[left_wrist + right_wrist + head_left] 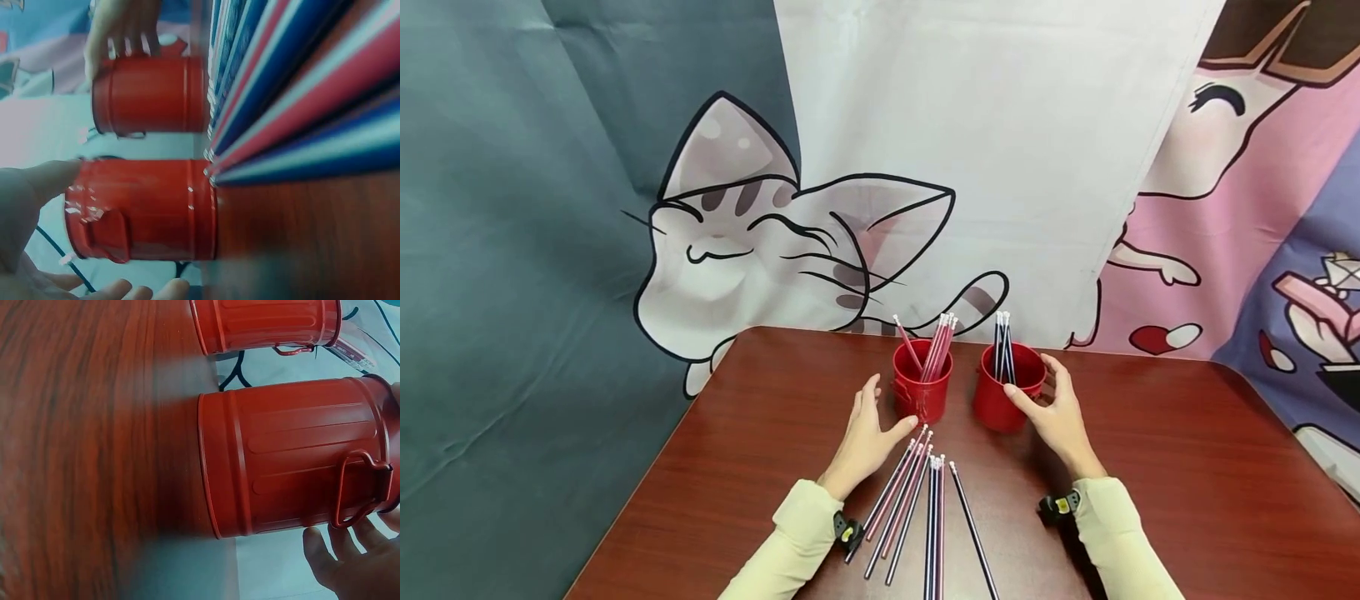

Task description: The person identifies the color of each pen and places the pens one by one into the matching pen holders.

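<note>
Two small red buckets stand side by side on the table. The left bucket (921,402) holds several pink pencils (937,350); the right bucket (1000,407) holds several dark blue pencils (1004,350). My left hand (863,437) is beside the left bucket, thumb and fingers spread; in the left wrist view its thumb is close to the rim. Around the right side of the other bucket is my right hand (1060,412), thumb at the front rim and fingers by the side handle (356,490). Whether those fingers press on it is unclear. Loose pink and blue pencils (895,504) lie between my forearms.
One dark blue pencil (973,529) lies a little apart, right of the others. The brown wooden table (715,467) ends at a back edge just behind the buckets. A cloth backdrop (1000,150) with cartoon animals hangs there.
</note>
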The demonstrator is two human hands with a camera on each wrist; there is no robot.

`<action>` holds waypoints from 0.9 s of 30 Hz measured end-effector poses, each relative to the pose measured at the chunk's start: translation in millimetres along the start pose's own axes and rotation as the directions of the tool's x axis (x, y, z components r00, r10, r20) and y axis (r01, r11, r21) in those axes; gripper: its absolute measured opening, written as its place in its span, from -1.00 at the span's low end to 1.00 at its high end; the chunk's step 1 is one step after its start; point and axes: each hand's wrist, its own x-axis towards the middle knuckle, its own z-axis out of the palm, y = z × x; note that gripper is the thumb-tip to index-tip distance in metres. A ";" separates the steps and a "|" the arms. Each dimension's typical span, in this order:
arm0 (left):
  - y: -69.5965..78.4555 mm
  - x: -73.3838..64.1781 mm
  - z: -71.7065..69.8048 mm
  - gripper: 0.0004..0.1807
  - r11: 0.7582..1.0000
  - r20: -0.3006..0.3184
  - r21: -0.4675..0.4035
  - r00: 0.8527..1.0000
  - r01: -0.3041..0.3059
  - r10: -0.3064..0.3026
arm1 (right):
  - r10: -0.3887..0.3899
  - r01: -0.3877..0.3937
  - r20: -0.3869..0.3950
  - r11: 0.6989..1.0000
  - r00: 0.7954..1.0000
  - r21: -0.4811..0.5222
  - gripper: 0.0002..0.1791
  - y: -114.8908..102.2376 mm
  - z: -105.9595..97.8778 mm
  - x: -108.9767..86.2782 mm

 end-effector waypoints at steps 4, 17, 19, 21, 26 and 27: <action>9.1 -16.2 -2.2 -0.11 0.999 0.032 0.048 0.999 -0.010 0.008 | -0.008 0.008 0.012 1.000 1.000 -0.004 -0.13 -0.5 -0.3 1.9; 48.5 -63.8 19.0 -0.89 0.934 0.203 0.314 0.973 -0.171 0.110 | -0.028 0.028 -0.003 0.999 1.000 0.046 -0.14 5.0 6.1 1.3; 52.9 -66.3 24.1 -0.90 0.925 0.205 0.340 0.973 -0.169 0.103 | -0.030 0.031 -0.015 0.998 0.999 0.048 -0.15 5.2 7.4 1.4; 57.4 -66.6 30.2 -0.85 0.916 0.201 0.353 0.971 -0.192 0.126 | -0.027 0.028 -0.021 0.999 0.999 0.045 -0.16 5.7 7.9 1.2; 63.4 -63.0 50.4 -0.66 0.878 0.181 0.430 0.973 -0.211 0.145 | -0.018 0.019 -0.024 0.999 1.000 0.032 -0.16 6.0 7.0 1.0; 64.1 -62.4 54.7 -0.66 0.869 0.175 0.451 0.975 -0.205 0.139 | -0.018 0.019 -0.022 0.999 1.000 0.026 -0.16 6.2 6.8 0.9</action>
